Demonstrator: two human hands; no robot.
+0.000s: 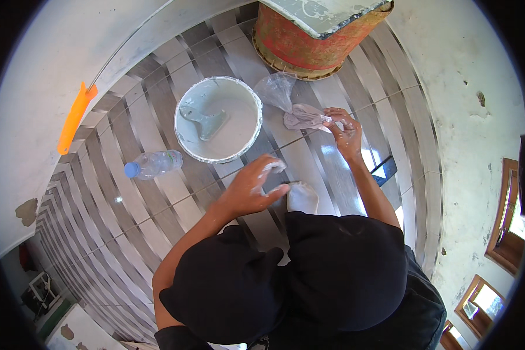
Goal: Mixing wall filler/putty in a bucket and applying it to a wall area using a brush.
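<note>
My right hand [345, 131] pinches the end of a crumpled clear plastic bag [302, 116], which lies on the floor to the right of the bucket. White residue coats its fingers. My left hand [255, 186] is held above the floor just in front of the bucket, thumb and fingers curved apart with nothing between them, and also smeared white. The white bucket [181, 131] holds a pale, whitish mixture [239, 119]. A grey-white scraper-like tool [207, 122] rests inside it. Close to my knees sits a small pale rounded object [303, 197], its kind unclear.
A clear bottle with a blue cap [157, 164] lies left of the bucket. Beyond stands a worn red container [309, 49] under a white-smeared board [329, 14]. A phone [384, 171] lies by my right forearm. An orange handle on a metal rod [76, 119] leans at the left wall.
</note>
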